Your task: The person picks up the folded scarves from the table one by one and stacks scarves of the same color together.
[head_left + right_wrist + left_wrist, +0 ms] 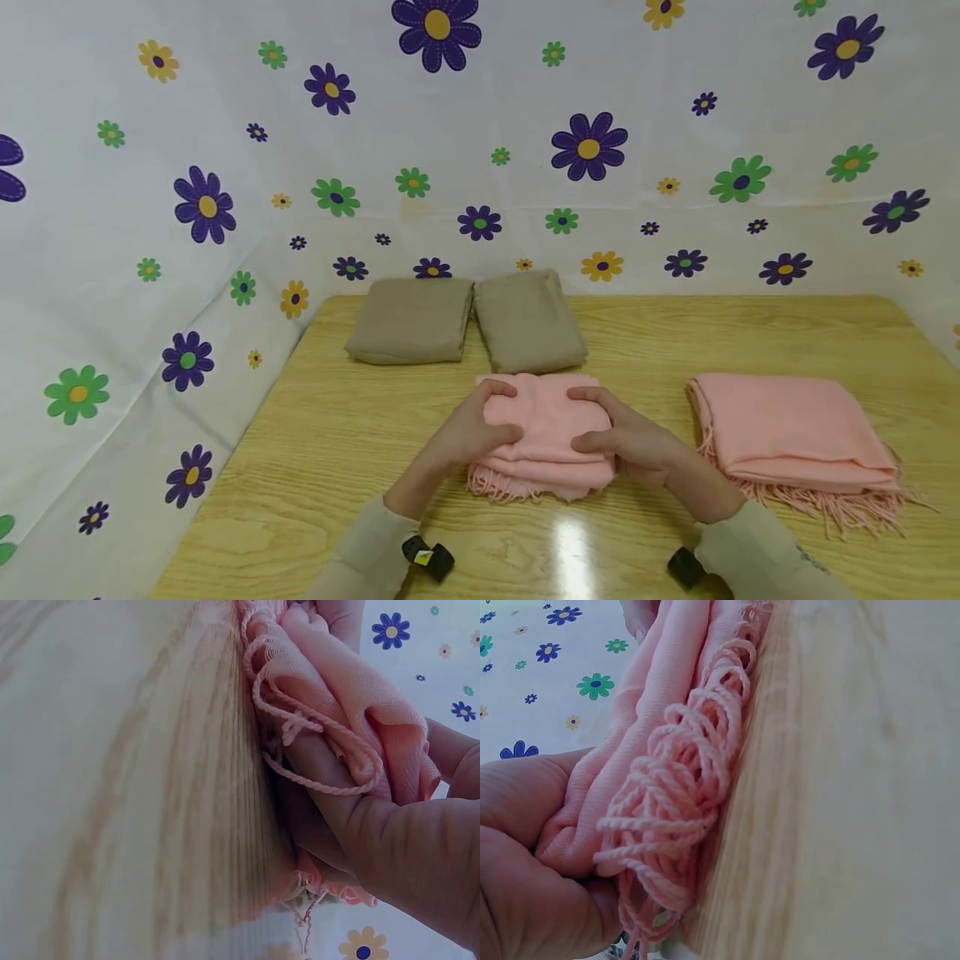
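Observation:
A folded pink scarf (pixel 546 421) with twisted fringe along its near edge lies in the middle of the wooden table. My left hand (pixel 471 427) grips its left side, thumb and index finger on top. On the opposite side my right hand (pixel 636 440) holds it likewise. In the left wrist view, looped fringe (pixel 682 765) hangs beside the thumb, close to the tabletop. The right wrist view has some fingers of the right hand (pixel 405 847) tucked under the folded layers, with a loose strand of fringe across them. The undersides of both hands are hidden in the head view.
A second folded pink scarf (pixel 795 425) lies at the right, its fringe spread toward the near side. Two folded khaki cloths (pixel 412 321) sit side by side at the back, just beyond the held scarf. A flower-printed white sheet (pixel 480 167) hangs behind the table (pixel 315 467).

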{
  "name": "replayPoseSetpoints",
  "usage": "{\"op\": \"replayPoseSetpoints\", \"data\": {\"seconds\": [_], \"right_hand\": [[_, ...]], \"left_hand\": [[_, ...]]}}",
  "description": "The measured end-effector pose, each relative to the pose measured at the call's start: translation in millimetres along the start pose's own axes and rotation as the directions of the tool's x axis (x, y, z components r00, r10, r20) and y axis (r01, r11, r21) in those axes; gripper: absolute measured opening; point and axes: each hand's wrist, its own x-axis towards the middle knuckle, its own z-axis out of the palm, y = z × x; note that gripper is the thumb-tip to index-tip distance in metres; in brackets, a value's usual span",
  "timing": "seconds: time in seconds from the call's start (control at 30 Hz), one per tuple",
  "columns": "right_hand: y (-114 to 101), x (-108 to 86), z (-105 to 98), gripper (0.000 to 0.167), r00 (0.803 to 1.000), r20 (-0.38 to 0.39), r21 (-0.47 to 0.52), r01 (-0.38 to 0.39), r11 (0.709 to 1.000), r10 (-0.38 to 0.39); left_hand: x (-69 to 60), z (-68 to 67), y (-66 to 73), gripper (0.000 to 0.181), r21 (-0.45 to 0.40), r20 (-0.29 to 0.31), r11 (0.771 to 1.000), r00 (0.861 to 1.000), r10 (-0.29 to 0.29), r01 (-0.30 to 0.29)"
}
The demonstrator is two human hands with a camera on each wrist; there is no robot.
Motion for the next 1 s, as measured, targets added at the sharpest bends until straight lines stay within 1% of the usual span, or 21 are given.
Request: {"op": "replayPoseSetpoints", "data": {"seconds": [0.1,0.27,0.5,0.63,0.83,0.9,1.0], "right_hand": [[-0.4,-0.2,0.7,0.077,1.000,-0.017,-0.009,0.020,1.000,-0.020],[-3.1,-0.6,2.6,0.075,0.999,-0.022,0.004,0.046,0.999,-0.046],[-8.4,-3.6,5.5,0.074,0.996,-0.061,0.001,0.068,0.998,-0.068],[-12.6,-6.2,7.5,0.073,0.994,-0.065,-0.003,0.087,0.996,-0.087],[-22.9,-12.4,5.9,0.071,0.993,-0.029,0.001,0.114,0.994,-0.113],[-28.1,-15.6,5.2,0.070,0.992,-0.029,-0.003,0.124,0.992,-0.124],[-37.6,-21.8,5.0,0.068,0.989,-0.035,-0.018,0.146,0.989,-0.146]], "left_hand": [[1.3,0.1,-1.7,0.052,-0.018,-0.004,1.000,1.000,0.002,-0.002],[2.2,-1.4,-3.5,0.052,-0.050,0.001,0.999,1.000,0.003,-0.003],[1.0,-2.4,1.3,0.052,-0.073,0.046,0.997,0.999,0.027,-0.023],[-1.7,-4.4,6.5,0.051,-0.095,0.051,0.995,0.998,0.034,-0.029],[-6.2,-10.3,18.9,0.049,-0.100,0.026,0.994,0.998,0.050,-0.047],[-7.8,-12.6,25.3,0.048,-0.136,0.030,0.989,0.998,0.063,-0.058],[-10.5,-15.7,35.8,0.049,-0.212,0.035,0.974,0.996,0.086,-0.076]]}}
